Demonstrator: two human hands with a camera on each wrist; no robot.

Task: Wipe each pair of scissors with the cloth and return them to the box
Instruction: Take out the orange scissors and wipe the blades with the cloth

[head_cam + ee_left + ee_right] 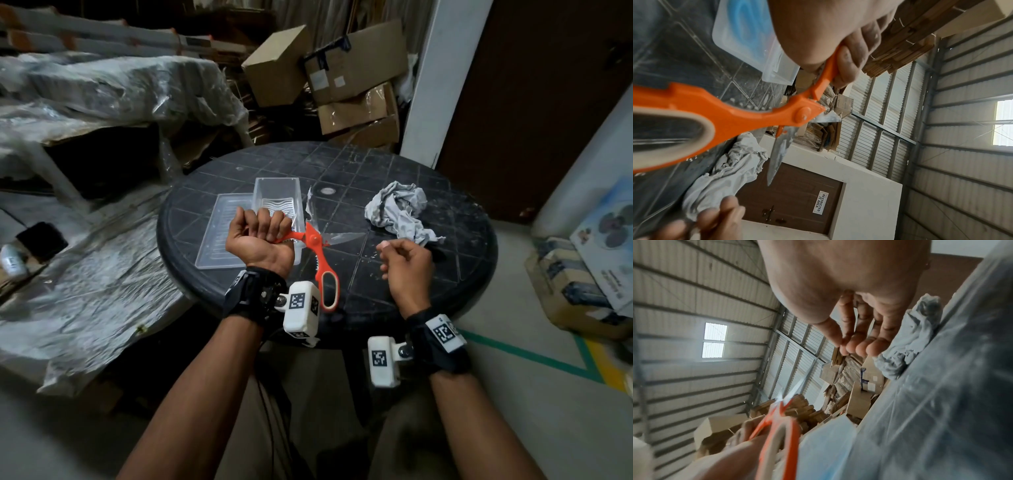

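Gripping one orange handle loop in a closed fist, the left hand (262,240) holds the scissors (317,251) above the round black table (428,284), palm turned up. Blades are spread wide apart: one points away from the fist toward the cloth (397,210), the other points up and away from the person, past the box's rim. The free handle loop, lined in pale grey, hangs down from the pivot toward the person, just right of the left wrist. White specks are visible on the blades and around the pivot in the left wrist view.

Just behind and under the fist sits the clear plastic box (277,192); its lid (222,236) lies flat against the box's left side. In the left wrist view something blue shows through the plastic; I cannot tell what it is.

The right hand (406,263) hovers right of the scissors, beyond the blade tip, fingers loosely curled with thumb near the fingertips, holding nothing that I can make out. The crumpled grey cloth lies on the table just past this hand, touching or nearly touching its far side; contact cannot be confirmed.

Cardboard cartons (329,75) are stacked beyond the table.
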